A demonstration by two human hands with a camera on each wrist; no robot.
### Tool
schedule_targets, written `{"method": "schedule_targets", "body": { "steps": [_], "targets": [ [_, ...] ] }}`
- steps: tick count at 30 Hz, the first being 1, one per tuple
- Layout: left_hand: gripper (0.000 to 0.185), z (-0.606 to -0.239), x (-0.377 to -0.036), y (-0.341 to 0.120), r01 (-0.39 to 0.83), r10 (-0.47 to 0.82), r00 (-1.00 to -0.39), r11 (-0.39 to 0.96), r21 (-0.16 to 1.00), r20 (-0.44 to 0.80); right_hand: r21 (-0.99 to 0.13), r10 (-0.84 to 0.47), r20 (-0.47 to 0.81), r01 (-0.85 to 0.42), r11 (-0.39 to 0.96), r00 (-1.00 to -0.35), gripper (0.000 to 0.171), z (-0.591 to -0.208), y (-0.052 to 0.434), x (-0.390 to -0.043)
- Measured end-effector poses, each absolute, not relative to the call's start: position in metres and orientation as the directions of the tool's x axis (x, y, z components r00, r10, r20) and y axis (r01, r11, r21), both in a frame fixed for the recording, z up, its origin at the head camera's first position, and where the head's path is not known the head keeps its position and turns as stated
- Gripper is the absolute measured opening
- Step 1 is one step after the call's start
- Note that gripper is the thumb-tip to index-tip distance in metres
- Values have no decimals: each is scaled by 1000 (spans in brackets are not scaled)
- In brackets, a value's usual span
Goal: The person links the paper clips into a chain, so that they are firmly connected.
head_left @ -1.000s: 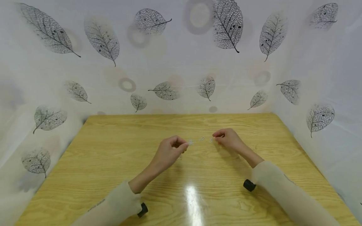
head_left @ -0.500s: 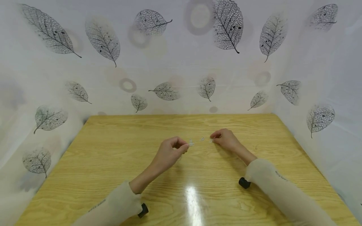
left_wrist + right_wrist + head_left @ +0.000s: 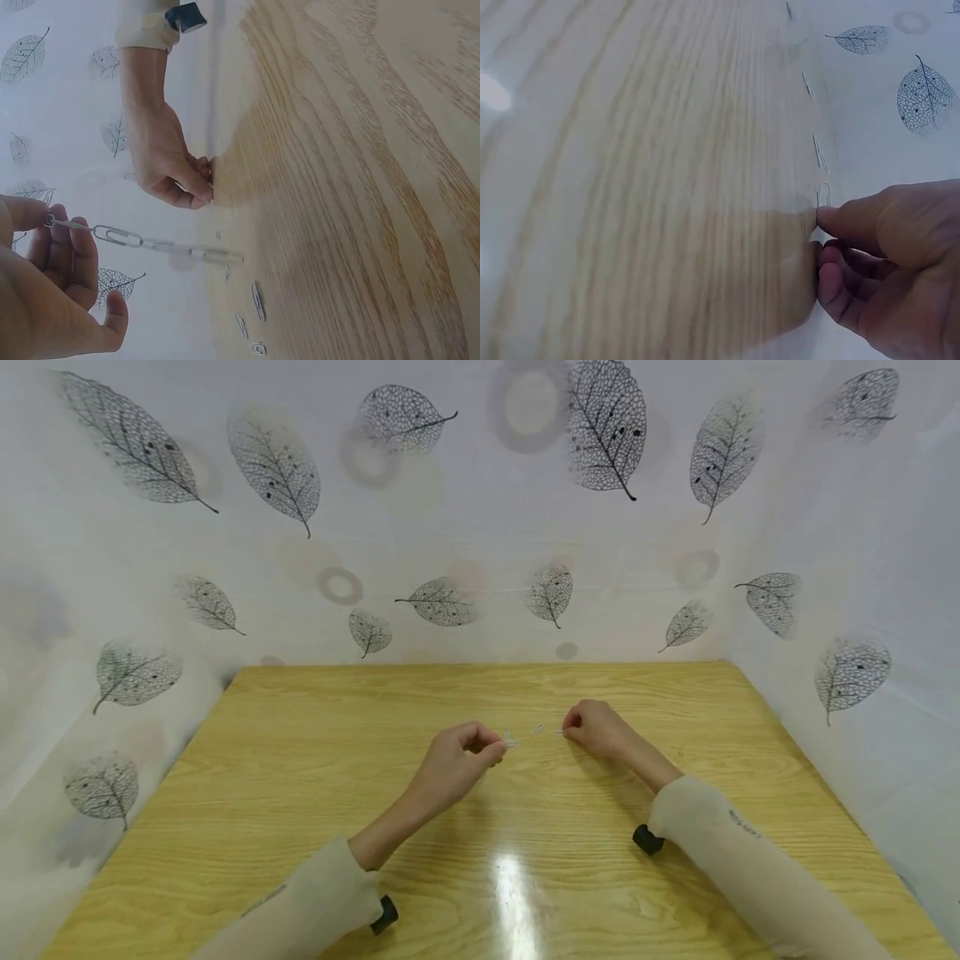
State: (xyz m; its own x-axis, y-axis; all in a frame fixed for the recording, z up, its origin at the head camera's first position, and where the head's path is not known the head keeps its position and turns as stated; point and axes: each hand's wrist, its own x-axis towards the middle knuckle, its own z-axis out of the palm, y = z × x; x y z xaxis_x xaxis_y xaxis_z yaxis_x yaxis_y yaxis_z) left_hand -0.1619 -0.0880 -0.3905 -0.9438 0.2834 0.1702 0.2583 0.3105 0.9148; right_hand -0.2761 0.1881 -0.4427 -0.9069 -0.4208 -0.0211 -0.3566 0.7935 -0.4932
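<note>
two hands point(image 3: 450, 764), one paperclip chain point(image 3: 161, 244), one table point(image 3: 300, 760)

a short chain of silver paper clips point(image 3: 161, 244) — linked end to end — hangs slanting above the wooden table point(image 3: 300, 793), its upper end pinched in the left hand point(image 3: 52, 300), its lower end down at the tabletop. the right hand point(image 3: 596, 729) pinches a single clip at the table — just beside the chain's far end.
</note>
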Motion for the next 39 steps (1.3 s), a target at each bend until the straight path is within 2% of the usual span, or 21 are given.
{"method": "schedule_targets", "body": {
  "steps": [8,14,18,27,39],
  "targets": [
    [9,-391,-163,-86,277,292,-941,361,890,174,-618,-411,18,-334,712,-911,6,-439,197,-263],
    [11,-392,-163,-85,303,307,-932,361,882,194,-816,-433,21,-266,514,-901,12,-420,193,-234],
    [12,-390,-163,-84,294,312,-932,357,886,184,-889,-427,5,-200,412,-904,18,-397,184,-214],
    [13,-390,-165,-83,309,330,-924,342,888,194,-955,-437,-2,-128,267,-900,20,-365,163,-187],
    [11,-390,-164,-85,331,341,-917,364,871,206,-970,-474,2,-116,213,-880,17,-361,148,-183]
  ]
}}
